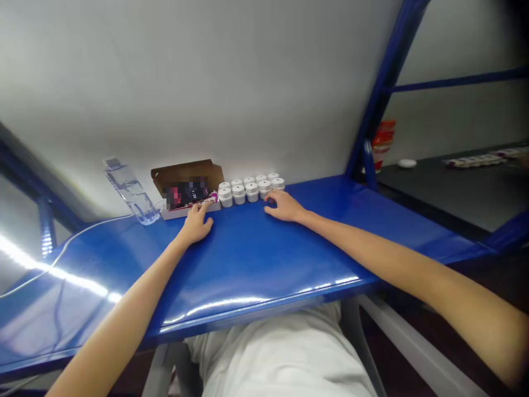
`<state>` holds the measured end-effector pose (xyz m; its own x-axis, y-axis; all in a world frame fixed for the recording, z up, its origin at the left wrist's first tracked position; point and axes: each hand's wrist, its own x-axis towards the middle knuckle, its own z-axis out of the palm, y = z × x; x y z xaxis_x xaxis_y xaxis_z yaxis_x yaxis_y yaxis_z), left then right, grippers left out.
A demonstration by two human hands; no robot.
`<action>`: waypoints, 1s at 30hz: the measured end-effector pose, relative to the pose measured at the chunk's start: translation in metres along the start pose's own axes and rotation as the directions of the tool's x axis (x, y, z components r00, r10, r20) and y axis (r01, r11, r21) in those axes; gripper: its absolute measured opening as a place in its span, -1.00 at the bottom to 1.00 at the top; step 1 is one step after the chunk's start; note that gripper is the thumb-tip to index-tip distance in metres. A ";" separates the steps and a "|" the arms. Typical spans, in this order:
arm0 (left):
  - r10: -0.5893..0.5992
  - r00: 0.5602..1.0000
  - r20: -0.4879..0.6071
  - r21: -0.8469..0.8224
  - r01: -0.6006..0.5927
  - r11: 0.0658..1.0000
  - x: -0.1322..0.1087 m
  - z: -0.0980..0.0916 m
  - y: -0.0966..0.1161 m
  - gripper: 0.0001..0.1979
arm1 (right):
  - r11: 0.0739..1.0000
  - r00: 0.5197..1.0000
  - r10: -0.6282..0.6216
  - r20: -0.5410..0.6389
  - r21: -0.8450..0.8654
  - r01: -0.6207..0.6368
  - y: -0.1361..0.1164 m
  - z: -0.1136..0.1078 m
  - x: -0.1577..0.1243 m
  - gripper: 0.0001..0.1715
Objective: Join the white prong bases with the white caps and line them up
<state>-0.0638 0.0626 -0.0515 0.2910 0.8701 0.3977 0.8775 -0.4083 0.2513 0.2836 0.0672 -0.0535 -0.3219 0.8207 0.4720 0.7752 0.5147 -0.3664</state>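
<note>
My left hand [197, 224] rests at the front edge of an open cardboard box [192, 168], its fingers stretched out and thumb apart, holding nothing that I can see. In the box lies a dark phone [192, 194] with a lit screen, on top of small printed items that are partly covered. Several white lidded jars [251, 193] stand upright in two rows just right of the box. Beside the front right jars is my right hand [284, 205], with fingers curved and a gap between thumb and fingertips. Whether it touches a jar I cannot tell.
A clear bottle [134, 193] with liquid stands left of the box. A white cable [78, 234] runs over the blue table [256, 259]. Blue frame posts [386, 91] rise at the right, beyond which a dark table [430, 190] carries a white round object [407, 164].
</note>
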 end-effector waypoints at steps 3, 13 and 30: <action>-0.034 0.999 0.023 0.019 0.033 0.999 0.000 0.000 0.003 -0.36 | 0.995 0.983 0.084 -0.163 -0.033 -0.091 0.006 -0.006 0.002 -0.69; -0.023 0.999 0.035 0.033 0.022 0.999 -0.002 -0.004 0.008 -0.37 | 0.973 0.978 0.183 -0.102 -0.127 -0.195 0.022 -0.021 0.004 -0.34; 0.348 0.936 0.046 -0.290 -0.321 0.901 -0.039 -0.027 0.122 -0.26 | 0.701 0.928 0.213 0.304 0.614 -0.363 -0.093 -0.016 -0.021 -0.44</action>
<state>0.0213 -0.0283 -0.0123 0.5958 0.6850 0.4192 0.5869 -0.7277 0.3549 0.2270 -0.0015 -0.0164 -0.2988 0.9473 0.1158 0.3266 0.2155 -0.9203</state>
